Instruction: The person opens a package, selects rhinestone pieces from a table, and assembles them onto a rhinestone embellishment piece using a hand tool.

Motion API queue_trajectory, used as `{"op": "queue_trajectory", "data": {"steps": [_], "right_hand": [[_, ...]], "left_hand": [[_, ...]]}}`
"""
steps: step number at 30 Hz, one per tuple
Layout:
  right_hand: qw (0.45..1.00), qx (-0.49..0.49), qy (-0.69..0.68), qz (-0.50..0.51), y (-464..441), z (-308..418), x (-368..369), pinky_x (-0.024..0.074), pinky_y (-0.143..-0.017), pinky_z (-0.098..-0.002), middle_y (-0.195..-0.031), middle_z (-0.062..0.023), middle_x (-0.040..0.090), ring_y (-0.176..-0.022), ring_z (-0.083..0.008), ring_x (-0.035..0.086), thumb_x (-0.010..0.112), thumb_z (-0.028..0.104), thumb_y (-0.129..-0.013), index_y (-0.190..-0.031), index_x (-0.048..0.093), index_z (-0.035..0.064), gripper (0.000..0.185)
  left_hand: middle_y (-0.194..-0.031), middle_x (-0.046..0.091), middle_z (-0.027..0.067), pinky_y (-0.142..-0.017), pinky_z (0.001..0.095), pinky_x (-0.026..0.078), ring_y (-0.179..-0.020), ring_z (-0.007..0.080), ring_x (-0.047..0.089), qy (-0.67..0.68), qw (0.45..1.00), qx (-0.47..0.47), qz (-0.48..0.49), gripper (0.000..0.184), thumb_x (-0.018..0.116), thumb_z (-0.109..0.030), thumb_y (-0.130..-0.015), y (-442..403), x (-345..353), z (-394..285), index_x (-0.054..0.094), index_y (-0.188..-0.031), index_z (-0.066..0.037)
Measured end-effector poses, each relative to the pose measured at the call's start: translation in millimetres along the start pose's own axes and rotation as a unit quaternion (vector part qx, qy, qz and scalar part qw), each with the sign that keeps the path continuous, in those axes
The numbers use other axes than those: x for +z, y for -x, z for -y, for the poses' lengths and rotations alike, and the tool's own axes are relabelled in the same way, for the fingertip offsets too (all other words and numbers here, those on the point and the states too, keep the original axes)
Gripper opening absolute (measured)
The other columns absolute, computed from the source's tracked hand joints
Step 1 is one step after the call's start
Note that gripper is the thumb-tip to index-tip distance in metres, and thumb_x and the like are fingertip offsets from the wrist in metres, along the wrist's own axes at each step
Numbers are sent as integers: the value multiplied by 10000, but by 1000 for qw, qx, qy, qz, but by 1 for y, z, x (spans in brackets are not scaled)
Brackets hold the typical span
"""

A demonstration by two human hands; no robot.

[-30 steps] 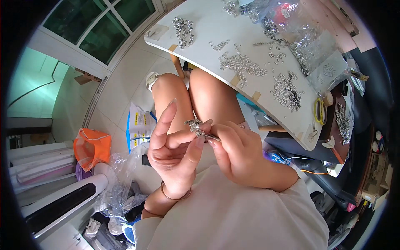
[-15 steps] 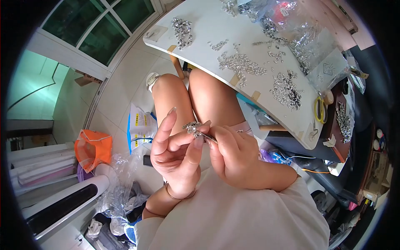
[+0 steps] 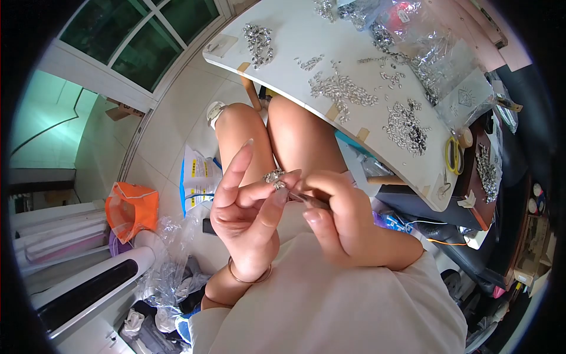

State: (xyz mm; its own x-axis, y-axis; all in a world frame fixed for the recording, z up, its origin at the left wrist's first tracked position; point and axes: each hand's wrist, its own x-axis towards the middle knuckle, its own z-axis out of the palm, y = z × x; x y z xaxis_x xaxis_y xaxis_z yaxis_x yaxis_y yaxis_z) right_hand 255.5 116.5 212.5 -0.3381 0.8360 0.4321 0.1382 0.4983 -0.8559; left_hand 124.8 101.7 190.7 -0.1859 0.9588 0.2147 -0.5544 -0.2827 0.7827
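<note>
Above my lap, my left hand (image 3: 250,218) pinches a small sparkling rhinestone piece (image 3: 274,177) between thumb and fingers, its index finger raised. My right hand (image 3: 342,221) is closed around a slim dark metal tool (image 3: 313,202), whose pointed tip reaches toward the rhinestone piece. Fingers cover much of the tool, so its exact kind does not show. Whether the tip touches the piece cannot be made out. Loose clear stones (image 3: 342,89) lie in clusters on the white table (image 3: 289,44) beyond my knees.
Yellow-handled scissors (image 3: 453,156) and a tape roll (image 3: 465,138) are by the table's right end. Clear plastic bags (image 3: 439,59) lie along its far side. An orange bag (image 3: 132,209) and a white-and-blue bag (image 3: 197,180) stand on the floor at left.
My right hand has turned and shifted slightly right, its fingers more curled, and more of the metal tool shows. My left hand keeps the rhinestone piece nearly in place.
</note>
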Motion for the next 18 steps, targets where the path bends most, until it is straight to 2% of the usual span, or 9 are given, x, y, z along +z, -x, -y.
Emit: {"op": "queue_trajectory", "data": {"steps": [2, 4, 7, 8, 11, 18], "right_hand": [[999, 0, -21, 35, -3, -1, -9, 481, -589, -332, -971, -141, 610, -720, -268, 614, 513, 30, -818, -1183, 442, 30, 372], [995, 17, 7, 94, -14, 4, -28, 440, -564, -299, -853, -109, 602, -683, -228, 584, 546, 26, -801, -1273, 417, 50, 490], [987, 1, 58, 152, -21, 0, -45, 397, -525, -299, -687, -67, 530, -578, -188, 507, 590, 31, -777, -1283, 447, 73, 528], [991, -8, 16, 136, -23, 0, -42, 361, -497, -306, -591, -45, 430, -527, -168, 436, 620, 34, -753, -1253, 502, 111, 520], [981, -13, 38, 188, -24, -3, -49, 350, -479, -311, -588, -33, 421, -522, -175, 436, 634, 47, -745, -1221, 539, 153, 497], [972, -18, 80, 220, -26, -6, -52, 338, -464, -322, -583, -32, 415, -513, -181, 436, 644, 80, -746, -1171, 579, 162, 438]], "left_hand": [[-917, 655, 136, -831, 335, 509, -912, 216, 626, 9, 998, -55, -19, 533, 514, 115, -809, -1, -1, -7, 329, -1302, 37], [-903, 655, 141, -818, 331, 516, -887, 209, 632, 29, 994, -108, -14, 538, 520, 114, -799, -5, 1, -15, 335, -1299, 43], [-881, 653, 153, -804, 305, 521, -850, 198, 642, 39, 983, -179, 6, 549, 536, 91, -787, -8, -5, -20, 339, -1298, 47], [-880, 654, 153, -803, 299, 521, -848, 196, 643, 35, 979, -200, 10, 546, 538, 84, -789, -10, -5, -24, 342, -1297, 47], [-873, 655, 155, -796, 284, 522, -837, 186, 645, 16, 971, -237, 16, 530, 544, 64, -793, -14, -4, -32, 354, -1288, 54], [-875, 657, 146, -757, 272, 531, -827, 174, 646, -18, 966, -259, 7, 526, 546, 61, -795, -14, -2, -36, 356, -1286, 59]]}}
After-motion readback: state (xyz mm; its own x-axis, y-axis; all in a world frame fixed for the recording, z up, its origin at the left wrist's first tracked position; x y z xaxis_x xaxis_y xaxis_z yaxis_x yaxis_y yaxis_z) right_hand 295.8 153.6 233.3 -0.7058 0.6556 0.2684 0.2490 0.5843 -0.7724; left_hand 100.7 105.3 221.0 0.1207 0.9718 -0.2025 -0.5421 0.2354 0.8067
